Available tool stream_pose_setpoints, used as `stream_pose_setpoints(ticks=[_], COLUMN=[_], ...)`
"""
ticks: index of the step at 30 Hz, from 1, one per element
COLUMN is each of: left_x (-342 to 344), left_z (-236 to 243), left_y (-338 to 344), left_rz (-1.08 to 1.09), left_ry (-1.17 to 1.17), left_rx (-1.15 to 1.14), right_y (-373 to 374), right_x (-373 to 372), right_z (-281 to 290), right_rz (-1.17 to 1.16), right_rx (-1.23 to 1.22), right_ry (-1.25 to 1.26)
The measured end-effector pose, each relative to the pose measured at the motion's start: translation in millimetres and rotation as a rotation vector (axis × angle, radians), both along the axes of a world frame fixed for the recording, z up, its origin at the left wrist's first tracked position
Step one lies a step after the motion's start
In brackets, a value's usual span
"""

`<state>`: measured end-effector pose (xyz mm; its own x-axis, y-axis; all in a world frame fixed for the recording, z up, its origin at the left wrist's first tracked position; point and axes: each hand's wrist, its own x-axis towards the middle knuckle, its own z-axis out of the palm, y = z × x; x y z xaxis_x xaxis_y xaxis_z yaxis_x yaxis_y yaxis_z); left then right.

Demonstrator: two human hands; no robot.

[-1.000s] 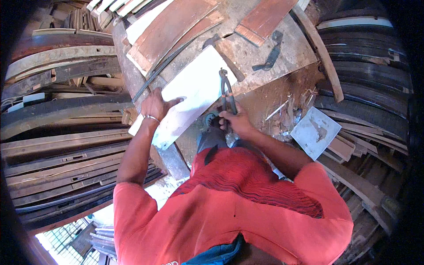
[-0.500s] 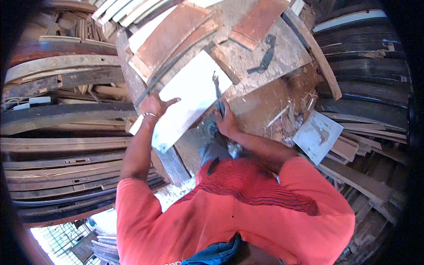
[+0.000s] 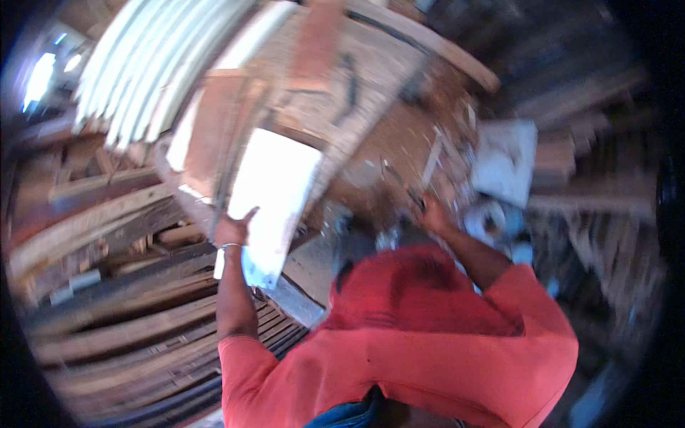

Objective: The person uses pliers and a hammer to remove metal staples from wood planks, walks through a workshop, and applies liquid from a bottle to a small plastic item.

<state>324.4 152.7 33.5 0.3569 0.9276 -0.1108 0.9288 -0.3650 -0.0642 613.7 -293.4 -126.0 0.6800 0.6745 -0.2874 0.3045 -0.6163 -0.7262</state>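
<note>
A flat white board (image 3: 271, 203) lies slanted at the bench's near edge, its lower end toward me. My left hand (image 3: 232, 230) grips the board's left edge, with the thumb on top; the other fingers are partly hidden. To the right, apart from the board, my right hand (image 3: 431, 213) is closed round a slim dark hand tool (image 3: 405, 187) with a small bent head. Blur hides the tool's exact kind.
Reddish-brown panels (image 3: 214, 135) and a dark strap-like piece (image 3: 349, 89) lie on the worn bench (image 3: 385, 57). White strips (image 3: 143, 71) are stacked at the far left, timber (image 3: 128, 335) at the near left. Wood scraps (image 3: 433, 157) and a pale square sheet (image 3: 505, 160) are at right.
My right hand has moved right with the tool, from over the white board to beside the bench. My left hand stays on the board. The whole view has turned and is blurred.
</note>
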Motion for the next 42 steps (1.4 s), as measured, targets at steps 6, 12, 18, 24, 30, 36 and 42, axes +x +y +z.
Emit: stream_pose_setpoints(ticks=[6,12,18,24,30,36,42], left_x=[-6,4,7,26,8,4,-4], left_z=[-10,1,15,45,45,63,85], left_y=[2,-10,-34,-58,-50,-27,-42], left_rz=[-0.089,-0.151,-0.131,-0.012,-0.022,0.022,-0.041], left_ry=[-0.055,-0.103,-0.069,0.029,-0.127,-0.194,-0.405], left_rx=[0.083,0.12,0.184,0.162,0.104,-0.171,-0.238], right_y=[-173,-326,-361,-313,-63,171,279], right_x=[-30,-47,-17,1,36,54,19], right_z=[-47,-61,-58,-79,27,69,142], right_rz=[-0.362,-0.532,-0.756,-0.608,-0.192,-0.007,0.043], right_rx=[-0.278,-0.635,-1.093,-0.683,-0.028,0.541,0.274], right_ry=[-0.131,-0.258,0.045,-0.316,-0.487,-0.208,-0.083])
